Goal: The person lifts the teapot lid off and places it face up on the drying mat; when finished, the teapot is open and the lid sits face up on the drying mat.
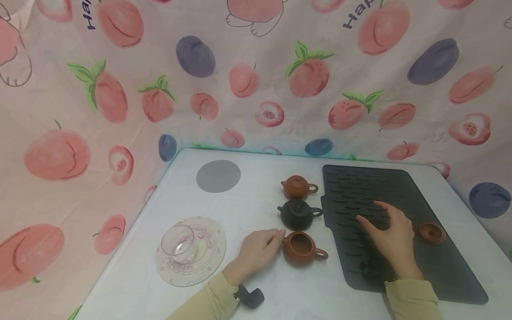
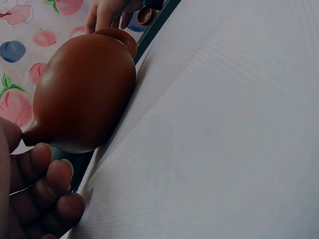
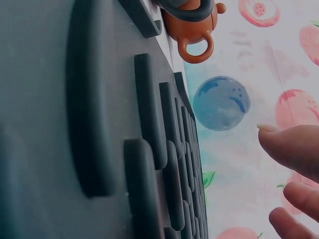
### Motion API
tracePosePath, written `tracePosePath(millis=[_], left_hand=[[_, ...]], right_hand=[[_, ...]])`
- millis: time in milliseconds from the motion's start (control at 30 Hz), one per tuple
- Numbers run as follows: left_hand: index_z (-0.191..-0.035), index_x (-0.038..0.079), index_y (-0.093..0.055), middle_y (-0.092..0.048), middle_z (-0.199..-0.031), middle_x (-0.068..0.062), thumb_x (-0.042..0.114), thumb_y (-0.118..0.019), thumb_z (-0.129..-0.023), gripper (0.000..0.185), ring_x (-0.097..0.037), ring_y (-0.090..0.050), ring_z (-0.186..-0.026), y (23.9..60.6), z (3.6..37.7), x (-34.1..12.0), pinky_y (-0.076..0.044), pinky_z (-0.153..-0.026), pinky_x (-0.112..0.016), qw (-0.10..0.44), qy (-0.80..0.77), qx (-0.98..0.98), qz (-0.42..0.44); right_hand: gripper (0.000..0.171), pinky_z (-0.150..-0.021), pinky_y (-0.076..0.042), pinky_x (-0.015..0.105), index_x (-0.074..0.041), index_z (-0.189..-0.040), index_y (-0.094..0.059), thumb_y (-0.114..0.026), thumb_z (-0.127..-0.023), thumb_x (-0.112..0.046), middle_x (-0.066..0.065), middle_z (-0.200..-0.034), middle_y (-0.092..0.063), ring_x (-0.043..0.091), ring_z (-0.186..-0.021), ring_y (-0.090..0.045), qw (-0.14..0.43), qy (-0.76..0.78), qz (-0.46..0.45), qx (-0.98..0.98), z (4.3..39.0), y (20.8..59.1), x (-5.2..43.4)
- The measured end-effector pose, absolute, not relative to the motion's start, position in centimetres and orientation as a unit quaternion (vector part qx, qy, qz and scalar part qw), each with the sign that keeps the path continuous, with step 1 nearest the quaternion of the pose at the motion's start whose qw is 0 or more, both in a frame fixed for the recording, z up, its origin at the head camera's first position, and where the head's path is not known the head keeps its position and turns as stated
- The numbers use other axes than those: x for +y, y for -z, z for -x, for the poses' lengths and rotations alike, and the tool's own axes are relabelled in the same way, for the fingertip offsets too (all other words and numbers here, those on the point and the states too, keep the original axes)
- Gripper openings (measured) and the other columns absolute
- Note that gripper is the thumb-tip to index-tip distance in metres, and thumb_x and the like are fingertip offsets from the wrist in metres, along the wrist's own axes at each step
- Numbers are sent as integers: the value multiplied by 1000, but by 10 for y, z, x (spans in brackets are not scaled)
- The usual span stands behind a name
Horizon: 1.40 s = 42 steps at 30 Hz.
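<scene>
Left hand (image 1: 258, 251) is touching the spout side of the open brown teapot (image 1: 302, 249) near the counter's (image 1: 280, 293) front edge, fingers relaxed, gripping nothing. Steadying the pot needs light pressure. Right hand (image 1: 390, 238) is hovering flat, fingers spread, over the dark ridged mat (image 1: 360, 186); lid (image 1: 431, 232) is lying beside it.

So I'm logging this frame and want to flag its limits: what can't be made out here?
- Head view: the right hand covers part of the dark mat; whether it touches can't be told.
- Left wrist view: the lidless brown teapot shows only its outside; its inside is hidden.
- Right wrist view: the far brown teapot is cut off by the top edge.
- Head view: the left hand hides the lidless teapot's spout.
</scene>
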<state>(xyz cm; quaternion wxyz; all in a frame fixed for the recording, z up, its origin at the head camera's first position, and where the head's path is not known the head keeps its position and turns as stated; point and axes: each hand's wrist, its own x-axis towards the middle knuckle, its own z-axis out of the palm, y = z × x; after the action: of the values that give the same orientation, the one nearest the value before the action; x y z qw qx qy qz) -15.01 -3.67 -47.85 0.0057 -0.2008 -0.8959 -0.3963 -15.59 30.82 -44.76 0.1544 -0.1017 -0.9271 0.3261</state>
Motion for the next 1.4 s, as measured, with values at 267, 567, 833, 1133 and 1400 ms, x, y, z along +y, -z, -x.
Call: tracePosePath(millis=[267,567,833,1133,1400], left_hand=[[-83,29,-68,-47,-60,13,47,-38,-110,44,-7,-49,-63,478,150,-37,-37,-59,-26,5,398,-896,197],[-83,29,-67,-48,-61,13,48,-38,-110,44,-7,-49,-63,478,151,-37,-38,-59,-27,6,398,-896,196],[-83,28,-67,-48,-62,13,49,-37,-110,45,-7,-49,-62,478,151,-37,-37,-58,-27,-2,397,-897,193],[-85,29,-68,-49,-63,12,48,-38,-110,44,-7,-49,-63,477,151,-37,-37,-59,-27,-4,395,-899,190],[-85,29,-67,-50,-64,12,47,-38,-110,43,-8,-50,-64,478,151,-36,-39,-60,-27,-2,394,-899,188]], right_hand=[[75,-107,-12,76,-2,-146,-48,-79,-91,-42,32,-150,-40,55,-136,-30,157,-324,103,-927,156,448,306],[74,-108,-10,76,-3,-145,-48,-79,-91,-42,31,-151,-39,54,-136,-29,156,-327,102,-926,157,449,304],[73,-108,-10,75,-2,-144,-49,-79,-91,-40,32,-149,-40,55,-135,-30,160,-324,99,-927,156,448,302],[71,-107,-10,76,-2,-143,-50,-80,-90,-40,32,-148,-41,56,-134,-31,165,-321,91,-928,156,448,301],[71,-107,-9,77,-2,-143,-50,-79,-90,-39,32,-148,-42,56,-135,-31,168,-319,86,-929,157,449,300]])
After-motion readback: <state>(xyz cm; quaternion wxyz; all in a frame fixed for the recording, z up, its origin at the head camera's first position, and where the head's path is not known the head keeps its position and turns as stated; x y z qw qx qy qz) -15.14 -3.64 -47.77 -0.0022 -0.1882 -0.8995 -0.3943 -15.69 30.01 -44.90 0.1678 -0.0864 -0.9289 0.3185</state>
